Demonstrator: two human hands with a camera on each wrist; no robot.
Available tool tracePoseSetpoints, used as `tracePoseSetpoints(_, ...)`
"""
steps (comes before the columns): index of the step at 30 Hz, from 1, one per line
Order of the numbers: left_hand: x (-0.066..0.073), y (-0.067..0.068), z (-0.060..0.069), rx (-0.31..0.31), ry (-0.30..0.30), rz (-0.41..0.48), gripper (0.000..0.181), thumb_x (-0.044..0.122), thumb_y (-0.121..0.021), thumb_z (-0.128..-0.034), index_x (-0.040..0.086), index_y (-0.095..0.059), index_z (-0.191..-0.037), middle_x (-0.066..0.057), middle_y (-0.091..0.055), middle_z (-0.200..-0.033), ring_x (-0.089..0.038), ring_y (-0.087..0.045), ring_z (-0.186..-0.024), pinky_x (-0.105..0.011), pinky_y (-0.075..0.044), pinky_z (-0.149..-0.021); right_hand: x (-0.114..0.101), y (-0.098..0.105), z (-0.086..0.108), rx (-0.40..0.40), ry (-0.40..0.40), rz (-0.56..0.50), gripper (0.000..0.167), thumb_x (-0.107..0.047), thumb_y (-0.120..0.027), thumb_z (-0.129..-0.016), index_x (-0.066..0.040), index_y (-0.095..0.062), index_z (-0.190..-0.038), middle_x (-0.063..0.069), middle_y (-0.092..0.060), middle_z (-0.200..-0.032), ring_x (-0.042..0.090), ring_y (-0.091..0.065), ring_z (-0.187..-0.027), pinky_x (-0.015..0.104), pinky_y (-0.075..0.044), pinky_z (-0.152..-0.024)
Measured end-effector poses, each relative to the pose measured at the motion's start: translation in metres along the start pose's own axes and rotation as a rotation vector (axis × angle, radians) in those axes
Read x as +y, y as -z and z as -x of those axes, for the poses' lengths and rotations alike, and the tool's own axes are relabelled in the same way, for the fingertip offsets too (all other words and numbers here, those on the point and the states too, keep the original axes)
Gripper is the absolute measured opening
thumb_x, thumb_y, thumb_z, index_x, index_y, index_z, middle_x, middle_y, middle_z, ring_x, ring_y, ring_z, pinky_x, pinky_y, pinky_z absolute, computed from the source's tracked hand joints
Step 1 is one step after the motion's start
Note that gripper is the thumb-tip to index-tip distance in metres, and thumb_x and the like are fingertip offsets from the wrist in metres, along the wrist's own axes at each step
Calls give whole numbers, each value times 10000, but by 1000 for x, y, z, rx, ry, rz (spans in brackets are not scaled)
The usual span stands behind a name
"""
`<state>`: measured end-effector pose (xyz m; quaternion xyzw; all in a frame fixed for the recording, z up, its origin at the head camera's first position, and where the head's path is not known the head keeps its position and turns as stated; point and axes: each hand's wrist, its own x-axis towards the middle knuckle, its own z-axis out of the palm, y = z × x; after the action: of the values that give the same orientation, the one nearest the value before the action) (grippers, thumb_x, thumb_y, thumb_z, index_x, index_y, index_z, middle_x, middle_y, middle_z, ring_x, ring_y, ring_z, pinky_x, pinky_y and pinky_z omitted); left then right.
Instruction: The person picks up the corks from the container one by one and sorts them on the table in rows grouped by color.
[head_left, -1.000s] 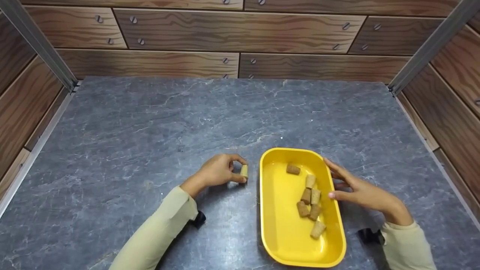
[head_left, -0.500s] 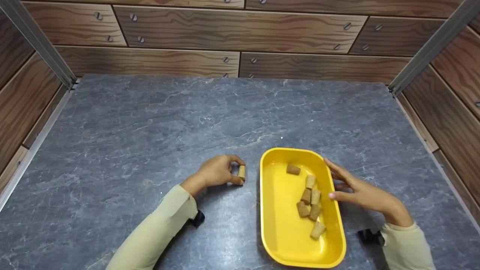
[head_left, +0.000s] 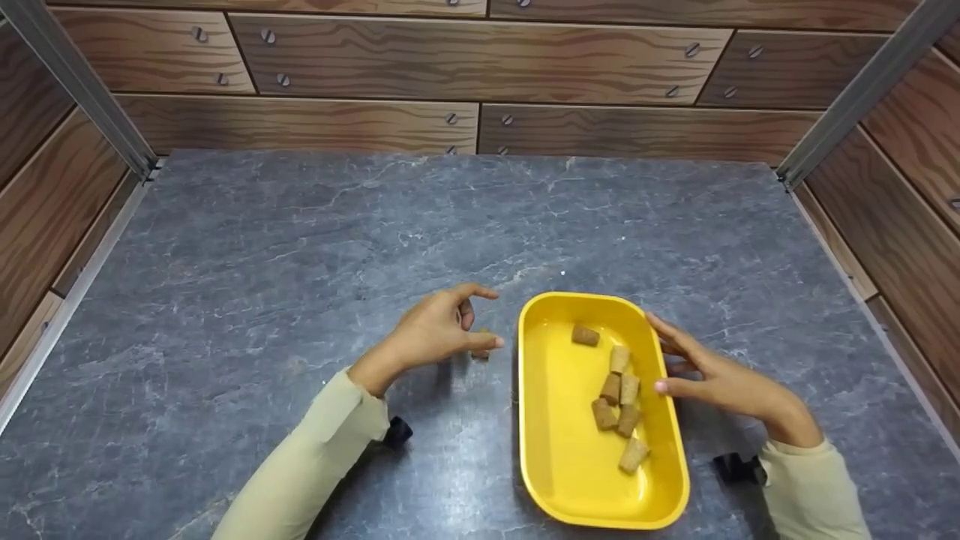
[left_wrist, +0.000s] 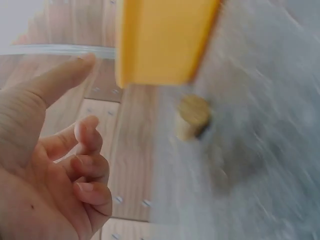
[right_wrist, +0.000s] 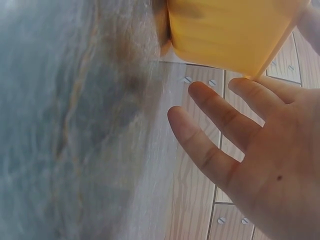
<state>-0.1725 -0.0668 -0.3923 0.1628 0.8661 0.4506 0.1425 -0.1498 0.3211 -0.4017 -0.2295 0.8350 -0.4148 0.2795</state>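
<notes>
In the head view my left hand [head_left: 429, 330] is raised over the table with thumb and index finger spread apart, holding nothing. Just under its thumb a small cork [head_left: 481, 355] shows in part. The left wrist view shows this cork [left_wrist: 194, 111] standing upright on the tabletop, apart from the fingers. A yellow tray [head_left: 551, 480] lies to the right, with several light and dark brown corks [head_left: 628, 390] inside, mostly along its right side. My right hand [head_left: 731, 386] rests against the tray's right rim, its fingers fairly straight and its thumb tip on the edge.
The grey marbled tabletop [head_left: 337, 225] spreads out around the tray. Wood-patterned panels [head_left: 480, 60] enclose it at the back and sides, with metal posts [head_left: 855, 94] at the back corners. Black wrist straps [head_left: 739, 469] show at the cuffs.
My left hand pinched the cork, drew it slightly left, then let go. Its thumb and index finger have spread and the hand has lifted. The right hand stays at the tray.
</notes>
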Motion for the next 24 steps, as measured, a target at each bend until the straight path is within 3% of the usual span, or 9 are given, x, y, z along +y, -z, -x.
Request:
tracePoseSetpoints(5,12,-8,5,15,-88,160,625,330,-807,-774,200,-549,-1328,-22,-557,-808,-200,-583,-627,-280,-482,-584,0,-1,-1,10,-12,2,817,-184,-559,-977,-142,13,-1559,357,-154,-1530,563,-397,-1275,555,-487,-926)
tracePoseSetpoints(14,37,-36,4,37,-200,324,626,230,-833,-741,119,-564,-1296,-83,-576,-826,-111,-472,-721,-196,-397,-663,-1,-2,-1,-6,-28,-25,817,-184,-548,-984,-120,33,-1554,380,-166,-1514,572,-412,-1257,542,-504,-906)
tracePoseSetpoints(17,47,-48,4,7,-216,343,627,232,-840,-730,130,-572,-1287,-104,-578,-834,-90,-471,-713,-177,-400,-653,-2,-1,0,-3,-30,-27,819,-185,-547,-983,-119,36,-1554,380,-158,-1516,577,-402,-1262,562,-492,-914)
tracePoseSetpoints(20,55,-60,2,-35,-218,320,631,265,-850,-720,151,-583,-1280,-41,-574,-817,-82,-474,-715,-166,-392,-648,-2,-1,0,0,-21,-21,818,-179,-546,-983,-115,36,-1554,380,-159,-1515,571,-406,-1262,560,-488,-921)
tracePoseSetpoints(24,63,-76,-2,-85,-222,257,649,325,-848,-719,161,-582,-1288,44,-558,-797,-68,-467,-710,-154,-372,-622,-1,-1,0,1,0,-5,818,-171,-548,-982,-110,34,-1553,379,-185,-1509,542,-443,-1247,432,-508,-926)
